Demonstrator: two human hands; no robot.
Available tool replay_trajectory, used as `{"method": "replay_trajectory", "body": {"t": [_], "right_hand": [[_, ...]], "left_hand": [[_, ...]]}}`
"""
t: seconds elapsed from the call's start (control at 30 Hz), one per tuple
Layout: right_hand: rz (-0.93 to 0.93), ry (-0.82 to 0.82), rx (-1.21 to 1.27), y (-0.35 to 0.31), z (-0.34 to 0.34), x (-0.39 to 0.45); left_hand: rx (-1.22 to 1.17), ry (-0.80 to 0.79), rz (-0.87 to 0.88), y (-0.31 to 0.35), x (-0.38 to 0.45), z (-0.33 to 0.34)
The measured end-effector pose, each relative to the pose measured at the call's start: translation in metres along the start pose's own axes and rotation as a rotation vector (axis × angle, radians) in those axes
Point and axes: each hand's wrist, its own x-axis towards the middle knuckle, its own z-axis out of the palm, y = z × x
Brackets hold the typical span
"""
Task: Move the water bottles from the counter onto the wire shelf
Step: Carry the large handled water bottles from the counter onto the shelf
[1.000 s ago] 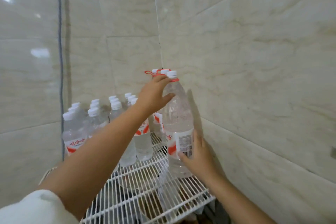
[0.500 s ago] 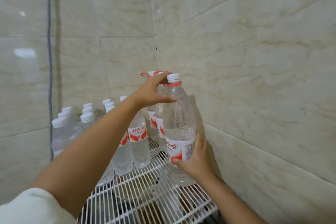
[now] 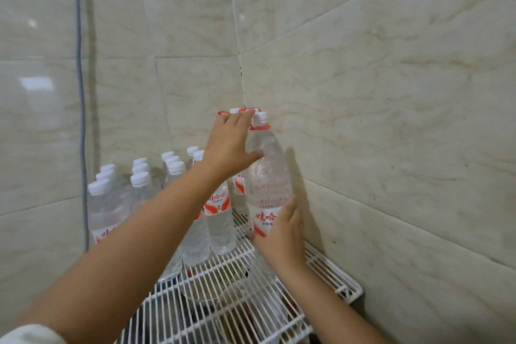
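A large clear water bottle (image 3: 268,176) with a white cap, a red handle ring and a red-and-white label stands upright on the white wire shelf (image 3: 329,268), close to the right wall. My right hand (image 3: 282,234) grips its lower body at the label. My left hand (image 3: 229,148) lies against its shoulder with straight fingers, the thumb pressing the plastic. Two more large bottles with red handles (image 3: 233,112) stand right behind it in the corner, mostly hidden. Several smaller bottles (image 3: 220,220) fill the shelf's back and left.
Tiled walls close in the shelf at the back and on the right. A grey cable (image 3: 81,92) runs down the left wall. Bare wire grid (image 3: 223,301) lies in front of the bottles, with dark objects dimly visible below it.
The large bottle has come down slightly and turned so its label faces me. My left hand has slid from the neck to the shoulder and its fingers have straightened.
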Motion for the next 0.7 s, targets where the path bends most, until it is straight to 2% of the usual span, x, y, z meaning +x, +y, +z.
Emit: {"method": "replay_trajectory", "body": {"t": [0.13,0.2,0.33,0.57,0.7], "right_hand": [[0.076,0.112,-0.096,-0.011,0.016,0.008],[0.052,0.130,-0.099,-0.008,0.016,0.013],[-0.030,0.112,-0.003,0.014,0.008,0.022],[-0.135,-0.032,0.060,0.035,-0.012,0.033],[-0.111,0.055,0.019,0.029,-0.003,0.023]], "left_hand": [[0.174,0.243,0.133,-0.030,-0.035,0.008],[0.292,0.189,0.115,-0.053,-0.052,0.019],[0.364,-0.035,-0.184,-0.082,-0.091,0.035],[0.443,-0.055,-0.299,-0.113,-0.134,0.052],[0.496,-0.108,-0.340,-0.120,-0.140,0.051]]}}
